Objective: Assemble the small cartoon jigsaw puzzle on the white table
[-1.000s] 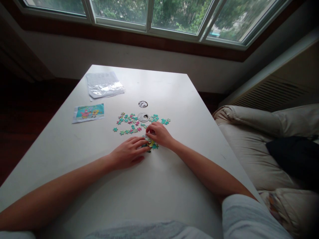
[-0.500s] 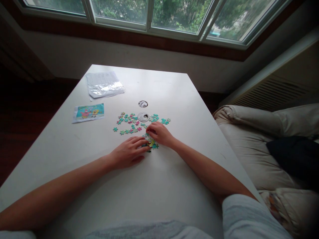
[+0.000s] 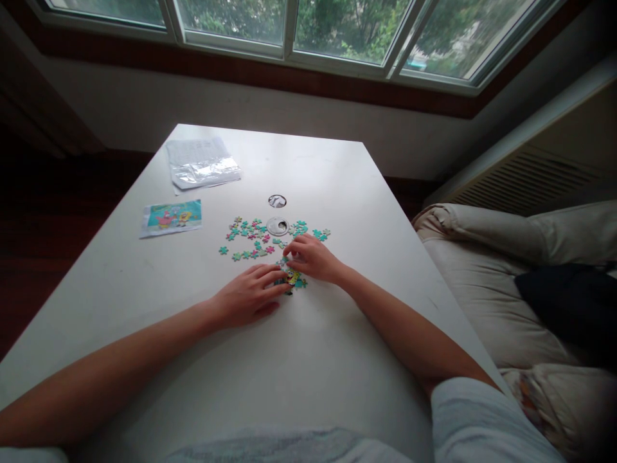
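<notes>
A joined patch of jigsaw puzzle (image 3: 292, 278), with a yellow cartoon figure on it, lies flat between my hands. My left hand (image 3: 250, 292) rests on its left side, fingers stretched out over the edge of the patch. At its upper right is my right hand (image 3: 311, 256), thumb and forefinger curled toward each other over the far edge; whether a piece sits between them is too small to tell. Loose jigsaw pieces (image 3: 248, 229), turquoise and pink, are scattered just beyond. More loose pieces (image 3: 321, 235) lie past my right hand.
A hole with a pale ring (image 3: 277, 226) and a second round hole (image 3: 277, 201) are in the white table (image 3: 193, 360). To the left lies a cartoon picture sheet (image 3: 172, 218); behind it, papers in a clear plastic sleeve (image 3: 203, 164). A beige sofa (image 3: 472, 283) stands at the right.
My right hand has shifted very slightly to the right, and its thumb and forefinger have moved a little. The left hand stays in place on the puzzle.
</notes>
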A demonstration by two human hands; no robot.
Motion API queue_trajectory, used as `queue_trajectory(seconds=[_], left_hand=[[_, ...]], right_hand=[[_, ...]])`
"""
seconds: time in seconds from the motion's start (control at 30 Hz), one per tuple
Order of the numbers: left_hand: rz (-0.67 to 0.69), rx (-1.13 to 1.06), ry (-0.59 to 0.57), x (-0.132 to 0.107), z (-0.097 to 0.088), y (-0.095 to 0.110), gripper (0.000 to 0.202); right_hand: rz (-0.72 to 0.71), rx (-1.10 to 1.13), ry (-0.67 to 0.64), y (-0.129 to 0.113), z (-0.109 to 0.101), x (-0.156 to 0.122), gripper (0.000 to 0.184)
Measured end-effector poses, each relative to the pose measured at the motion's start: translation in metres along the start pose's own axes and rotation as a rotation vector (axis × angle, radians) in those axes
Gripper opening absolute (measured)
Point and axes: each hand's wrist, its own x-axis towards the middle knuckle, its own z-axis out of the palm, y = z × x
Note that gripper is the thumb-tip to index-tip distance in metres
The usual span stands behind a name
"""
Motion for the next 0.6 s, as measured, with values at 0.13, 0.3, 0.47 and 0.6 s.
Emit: queue_trajectory(seconds=[0.13, 0.3, 0.47, 0.6], left_hand=[[0.001, 0.017, -0.025, 0.000, -0.001, 0.001, 0.043], [0.043, 0.001, -0.018, 0.000, -0.002, 0.003, 0.042], [0.035, 0.006, -0.027, 0.000, -0.002, 0.004, 0.042], [0.027, 0.011, -0.041, 0.000, -0.003, 0.004, 0.042]], right_hand=[[0.023, -0.062, 0.032, -0.002, 0.003, 0.000, 0.010], [0.068, -0.068, 0.063, -0.004, 0.010, 0.001, 0.008], [0.077, -0.089, 0.063, -0.005, 0.010, 0.002, 0.008], [0.091, -0.132, 0.065, -0.005, 0.005, 0.001, 0.011]])
